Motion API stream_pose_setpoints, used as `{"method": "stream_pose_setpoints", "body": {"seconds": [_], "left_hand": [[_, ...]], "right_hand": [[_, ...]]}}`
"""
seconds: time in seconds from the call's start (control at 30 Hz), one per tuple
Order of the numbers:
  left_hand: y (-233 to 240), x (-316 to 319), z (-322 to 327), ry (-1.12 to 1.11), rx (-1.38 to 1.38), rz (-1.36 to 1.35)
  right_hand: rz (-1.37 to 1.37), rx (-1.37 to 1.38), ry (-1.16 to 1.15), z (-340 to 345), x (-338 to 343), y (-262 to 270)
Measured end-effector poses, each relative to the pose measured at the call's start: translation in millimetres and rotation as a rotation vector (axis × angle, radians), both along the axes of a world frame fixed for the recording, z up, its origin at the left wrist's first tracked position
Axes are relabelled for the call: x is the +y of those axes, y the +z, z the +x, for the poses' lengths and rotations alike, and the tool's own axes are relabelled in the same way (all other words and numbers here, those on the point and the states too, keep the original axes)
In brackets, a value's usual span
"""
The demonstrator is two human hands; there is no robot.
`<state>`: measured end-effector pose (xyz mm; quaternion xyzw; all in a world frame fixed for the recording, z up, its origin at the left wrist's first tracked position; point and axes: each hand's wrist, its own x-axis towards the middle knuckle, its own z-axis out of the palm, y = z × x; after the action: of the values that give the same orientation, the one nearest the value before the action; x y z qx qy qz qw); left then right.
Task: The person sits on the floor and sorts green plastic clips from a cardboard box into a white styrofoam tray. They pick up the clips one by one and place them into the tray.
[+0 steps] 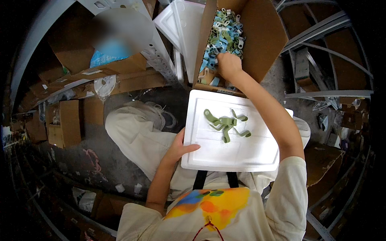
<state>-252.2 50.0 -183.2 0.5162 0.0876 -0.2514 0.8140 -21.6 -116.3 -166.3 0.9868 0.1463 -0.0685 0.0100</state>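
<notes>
Across the lap lies a white foam lid [235, 153] with a raised rim. My left hand [182, 146] holds its left edge, thumb on top. Several green bent plastic hooks [227, 122] lie in a loose group on the lid. Beyond it stands an open cardboard box [262, 39], with many small plastic hooks [226, 33] inside in blue, green and white. My right hand [229, 64] reaches into this box with its fingers curled down among the hooks. The fingertips are hidden, so whether they grip a hook cannot be seen.
White foam pieces [190, 30] lean left of the box. A metal shelf [159, 60] with cartons stands at the left, and metal racks [328, 95] at the right. A small open carton [69, 123] and a pink strip [93, 161] are on the left floor.
</notes>
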Motion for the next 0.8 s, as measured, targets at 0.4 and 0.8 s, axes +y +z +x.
{"method": "stream_pose_setpoints", "body": {"seconds": [0.4, 0.8], "left_hand": [[3, -1, -1, 0.031, 0.064, -0.018], [-2, -1, 4, -0.018, 0.05, 0.028]], "right_hand": [[0.519, 0.134, 0.013, -77, -46, 103], [0.902, 0.499, -0.06, -113, -66, 99]]}}
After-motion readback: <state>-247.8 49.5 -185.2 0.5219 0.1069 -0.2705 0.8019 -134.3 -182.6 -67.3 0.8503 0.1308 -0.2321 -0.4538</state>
